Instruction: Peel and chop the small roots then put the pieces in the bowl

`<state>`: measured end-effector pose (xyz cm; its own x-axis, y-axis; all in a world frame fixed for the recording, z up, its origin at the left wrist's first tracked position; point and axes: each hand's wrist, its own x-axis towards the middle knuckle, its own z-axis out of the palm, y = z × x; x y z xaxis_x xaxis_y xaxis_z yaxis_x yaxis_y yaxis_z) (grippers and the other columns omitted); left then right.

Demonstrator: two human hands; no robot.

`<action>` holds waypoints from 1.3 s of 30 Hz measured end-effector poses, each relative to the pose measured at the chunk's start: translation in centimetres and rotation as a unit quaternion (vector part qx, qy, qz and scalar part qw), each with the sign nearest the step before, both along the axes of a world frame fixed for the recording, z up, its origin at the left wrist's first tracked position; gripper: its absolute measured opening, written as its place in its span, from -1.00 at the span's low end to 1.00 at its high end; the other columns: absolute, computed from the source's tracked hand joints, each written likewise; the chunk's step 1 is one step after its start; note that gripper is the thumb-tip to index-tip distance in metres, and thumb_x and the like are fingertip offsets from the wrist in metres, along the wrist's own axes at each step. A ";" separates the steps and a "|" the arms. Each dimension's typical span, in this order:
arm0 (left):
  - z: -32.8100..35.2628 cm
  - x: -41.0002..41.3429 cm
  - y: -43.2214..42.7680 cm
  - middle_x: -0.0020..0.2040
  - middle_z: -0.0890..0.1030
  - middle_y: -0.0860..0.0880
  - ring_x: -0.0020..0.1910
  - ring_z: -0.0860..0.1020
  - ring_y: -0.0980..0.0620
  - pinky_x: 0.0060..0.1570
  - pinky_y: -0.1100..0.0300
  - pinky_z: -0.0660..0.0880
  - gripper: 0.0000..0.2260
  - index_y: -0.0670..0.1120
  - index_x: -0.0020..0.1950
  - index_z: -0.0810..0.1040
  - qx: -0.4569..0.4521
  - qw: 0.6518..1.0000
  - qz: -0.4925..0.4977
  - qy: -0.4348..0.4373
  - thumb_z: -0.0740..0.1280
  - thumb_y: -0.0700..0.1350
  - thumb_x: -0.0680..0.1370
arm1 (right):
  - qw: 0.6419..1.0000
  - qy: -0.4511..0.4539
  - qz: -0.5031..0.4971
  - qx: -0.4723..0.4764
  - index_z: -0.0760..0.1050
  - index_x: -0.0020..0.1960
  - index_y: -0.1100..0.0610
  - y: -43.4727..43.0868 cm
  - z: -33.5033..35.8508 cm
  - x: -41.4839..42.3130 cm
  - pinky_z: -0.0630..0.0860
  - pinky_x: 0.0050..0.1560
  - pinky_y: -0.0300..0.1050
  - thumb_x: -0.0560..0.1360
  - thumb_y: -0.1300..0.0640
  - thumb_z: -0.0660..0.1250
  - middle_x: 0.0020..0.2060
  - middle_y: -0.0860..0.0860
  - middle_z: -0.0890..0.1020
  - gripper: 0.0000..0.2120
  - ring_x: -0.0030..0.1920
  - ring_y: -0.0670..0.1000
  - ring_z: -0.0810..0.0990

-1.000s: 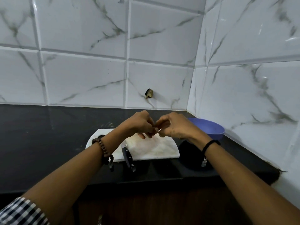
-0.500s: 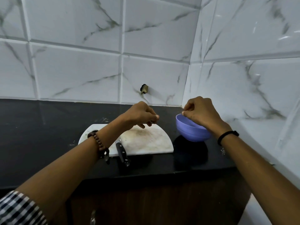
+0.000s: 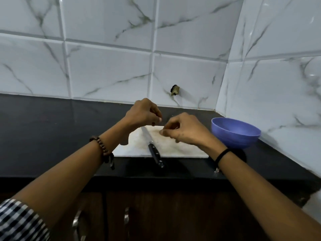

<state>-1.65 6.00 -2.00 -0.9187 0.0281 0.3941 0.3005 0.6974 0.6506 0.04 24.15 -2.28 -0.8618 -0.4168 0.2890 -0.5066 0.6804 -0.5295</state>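
Head | left hand (image 3: 142,114) curled, hold hidden | right hand (image 3: 184,131) maybe pinching something, too small to tell

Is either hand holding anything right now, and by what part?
Cannot be told. Both the left hand and right hand have fingers curled as if pinching something tiny, hidden from view. The knife lies unheld on the cutting board.

Left hand (image 3: 143,113), right hand (image 3: 184,130) above board (image 3: 173,151), knife (image 3: 155,153), bowl (image 3: 234,139)
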 end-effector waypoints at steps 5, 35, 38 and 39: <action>-0.7 0.8 -3.5 -0.30 0.69 0.00 -0.29 0.68 0.05 -0.05 -0.03 0.64 -0.96 -0.05 -0.18 0.68 0.021 0.998 0.050 0.016 0.47 -0.17 0.39 | 0.998 -0.028 0.032 0.041 0.66 -0.03 0.06 -3.4 -1.4 1.7 0.59 -0.25 -0.22 0.33 -0.19 0.53 -0.18 -0.04 0.69 -0.63 -0.35 -0.11 0.64; -1.1 2.4 0.2 -0.24 0.71 0.00 -0.27 0.68 0.11 -0.25 0.17 0.59 -0.95 -0.12 -0.11 0.69 -0.024 0.998 -0.033 -0.039 0.44 -0.17 0.48 | 0.978 0.025 -0.159 0.132 0.65 -0.08 0.19 5.2 -1.6 1.7 0.60 -0.06 0.05 0.41 0.07 0.45 -0.17 0.06 0.68 -0.81 -0.14 0.03 0.61; -1.2 2.3 0.8 -0.24 0.71 -0.02 -0.27 0.68 0.08 -0.26 0.18 0.58 -0.94 -0.13 -0.11 0.69 -0.019 0.998 -0.050 -0.039 0.44 -0.16 0.49 | 0.975 0.053 -0.170 0.135 0.62 -0.06 0.20 4.9 -1.7 1.4 0.59 -0.03 0.11 0.46 -0.05 0.40 -0.14 0.08 0.65 -0.71 -0.08 0.10 0.59; -1.1 2.4 1.1 -0.23 0.71 -0.04 -0.25 0.68 0.06 -0.25 0.18 0.59 -0.93 -0.15 -0.11 0.69 -0.022 0.998 -0.051 -0.041 0.45 -0.16 0.49 | 0.973 0.070 -0.175 0.132 0.61 -0.05 0.20 4.7 -1.7 1.3 0.58 -0.03 0.12 0.47 -0.07 0.38 -0.11 0.09 0.64 -0.69 -0.06 0.12 0.58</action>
